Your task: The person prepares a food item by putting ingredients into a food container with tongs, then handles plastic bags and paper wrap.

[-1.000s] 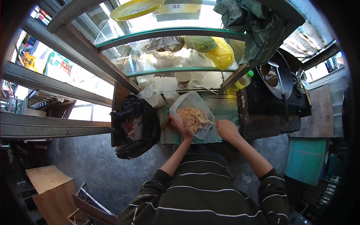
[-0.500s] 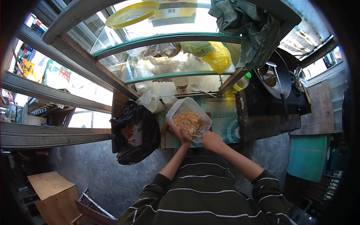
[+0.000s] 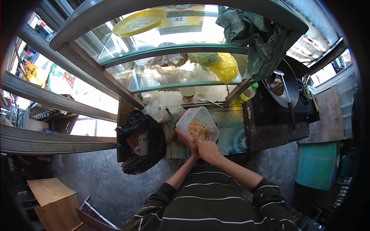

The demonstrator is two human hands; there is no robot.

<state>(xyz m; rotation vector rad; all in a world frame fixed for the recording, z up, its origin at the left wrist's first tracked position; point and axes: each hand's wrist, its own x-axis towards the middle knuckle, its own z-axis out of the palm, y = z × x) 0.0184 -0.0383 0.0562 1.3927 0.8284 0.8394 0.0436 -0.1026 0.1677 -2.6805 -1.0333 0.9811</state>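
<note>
A clear square plastic container stands tilted towards me over the counter, holding a shredded orange-and-white food mix. My left hand is closed on the container's near left side, thumb along the wall. At the near edge, my right hand forms a fist close beside the left one. It grips a thin metal utensil that showed a moment ago; the fist and the container's rim now hide it. Left of the container lies a black plastic bag, its mouth spread open around some scraps.
Behind the container are a paper cup and a white spoon. A glass display case with a yellow bag rises above. To the right are a bottle with a green cap and a stove with a wok.
My right hand has moved left and nearer to me, up against the left hand. The container has shifted slightly and tips more towards me; the utensil has dropped from sight.
</note>
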